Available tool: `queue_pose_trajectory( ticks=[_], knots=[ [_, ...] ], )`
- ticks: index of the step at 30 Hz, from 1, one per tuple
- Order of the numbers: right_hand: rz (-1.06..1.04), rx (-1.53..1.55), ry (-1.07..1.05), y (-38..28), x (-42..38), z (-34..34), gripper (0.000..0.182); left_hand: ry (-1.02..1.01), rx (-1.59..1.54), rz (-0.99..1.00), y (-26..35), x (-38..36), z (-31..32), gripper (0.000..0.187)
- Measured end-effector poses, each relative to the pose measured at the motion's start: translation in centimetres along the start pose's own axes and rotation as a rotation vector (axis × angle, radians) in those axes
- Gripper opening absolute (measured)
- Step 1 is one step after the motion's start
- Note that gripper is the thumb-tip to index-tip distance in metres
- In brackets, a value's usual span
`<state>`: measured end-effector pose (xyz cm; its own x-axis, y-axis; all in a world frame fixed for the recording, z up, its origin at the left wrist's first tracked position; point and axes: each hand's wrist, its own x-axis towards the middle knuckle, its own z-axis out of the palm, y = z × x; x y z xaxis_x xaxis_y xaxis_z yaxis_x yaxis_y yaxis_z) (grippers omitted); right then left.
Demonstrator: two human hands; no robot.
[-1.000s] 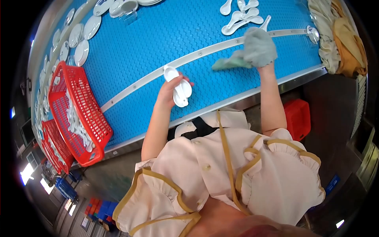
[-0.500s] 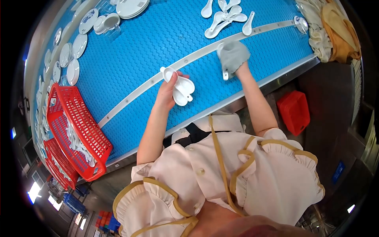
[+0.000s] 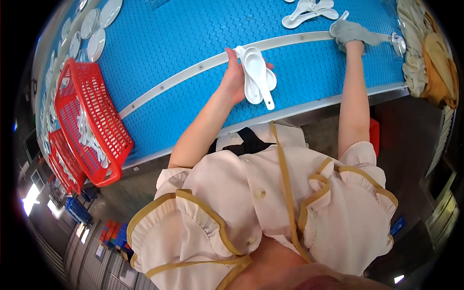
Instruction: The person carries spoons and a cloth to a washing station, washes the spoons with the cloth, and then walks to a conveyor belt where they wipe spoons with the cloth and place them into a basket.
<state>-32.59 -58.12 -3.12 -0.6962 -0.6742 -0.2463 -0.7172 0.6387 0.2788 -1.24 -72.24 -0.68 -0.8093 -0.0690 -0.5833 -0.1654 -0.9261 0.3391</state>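
My left hand [image 3: 236, 79] holds several white spoons [image 3: 257, 72], stacked with the bowls up by the fingers and one handle pointing down toward the belt's near edge. A grey cloth [image 3: 350, 34] covers the fingers of my right hand [image 3: 356, 46], reaching out to the far right. At the cloth's left edge is a single white spoon [image 3: 340, 21] on the blue belt [image 3: 188, 43], its handle pointing away from me; the cloth touches it and partly covers its bowl. More white spoons [image 3: 309, 14] lie in a loose pile just left of it.
A pale curved divider strip [image 3: 181, 77] runs across the belt. Red baskets with spoons inside, the nearer one [image 3: 106, 113] largest, stand at left. White plates [image 3: 95, 44] line the far left. Cream and orange cloths [image 3: 435, 63] lie at right, near a ladle-like piece [image 3: 398, 44].
My right hand has moved right with the cloth, to the lone spoon. The spoon that was at the cloth now appears among those in my left hand. The whole view has shifted.
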Motion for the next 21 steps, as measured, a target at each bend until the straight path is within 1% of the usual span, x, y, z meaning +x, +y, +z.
queue_pose_trajectory(
  ticks=[1,3,5,6,8,9,11,12,14,15,16,18,19,21],
  knots=[
    [-0.035,-0.154,-0.280,-0.3,0.1,-0.7,0.020,0.021,0.000,-0.006,0.1,-0.1,0.2,0.090],
    [-0.021,-0.073,-0.078,-0.9,-0.6,0.7,0.025,0.041,0.003,-0.012,0.4,-0.1,0.3,0.091],
    [0.307,0.433,-0.014,-1.3,-1.5,0.9,0.027,0.014,-0.015,-0.015,0.4,-0.1,0.0,0.092],
    [0.308,0.434,-0.015,-1.6,-2.2,0.6,0.027,0.014,-0.015,-0.015,0.4,0.0,-0.1,0.092],
    [0.452,0.651,-0.101,-2.3,-3.0,0.2,0.028,0.039,0.013,0.000,0.5,0.1,-0.3,0.094],
    [0.451,0.651,-0.101,-2.5,-2.5,0.3,0.028,0.039,0.013,0.000,0.4,0.1,-0.4,0.094],
    [0.080,0.013,-0.229,-2.5,-1.3,0.6,0.029,0.051,0.024,0.012,0.3,0.3,-0.7,0.091],
    [0.092,0.015,-0.231,-3.0,-1.7,-0.3,0.029,0.044,0.030,0.005,0.1,0.4,-0.8,0.091],
    [-0.012,-0.109,-0.230,-4.0,-2.5,-3.1,0.024,0.091,0.035,0.023,-0.5,0.5,-1.0,0.073],
    [0.004,-0.108,-0.228,-3.7,-2.7,-2.8,0.024,0.079,0.044,0.018,-0.8,0.5,-1.2,0.073],
    [0.182,0.206,-0.090,-3.6,-3.0,-1.9,0.021,0.058,0.057,0.026,-1.0,0.4,-1.5,0.061],
    [0.363,0.517,0.070,-3.4,-2.5,2.8,0.020,0.004,0.044,0.030,-0.8,-0.1,-1.7,0.039],
    [0.447,0.827,0.179,-2.2,-1.1,7.9,0.018,-0.007,0.050,0.033,-0.6,-0.3,-1.5,0.039],
    [0.289,0.948,0.236,-2.1,-1.9,8.5,0.022,0.021,0.070,0.065,-0.5,-0.4,-1.3,0.040]
  ],
)
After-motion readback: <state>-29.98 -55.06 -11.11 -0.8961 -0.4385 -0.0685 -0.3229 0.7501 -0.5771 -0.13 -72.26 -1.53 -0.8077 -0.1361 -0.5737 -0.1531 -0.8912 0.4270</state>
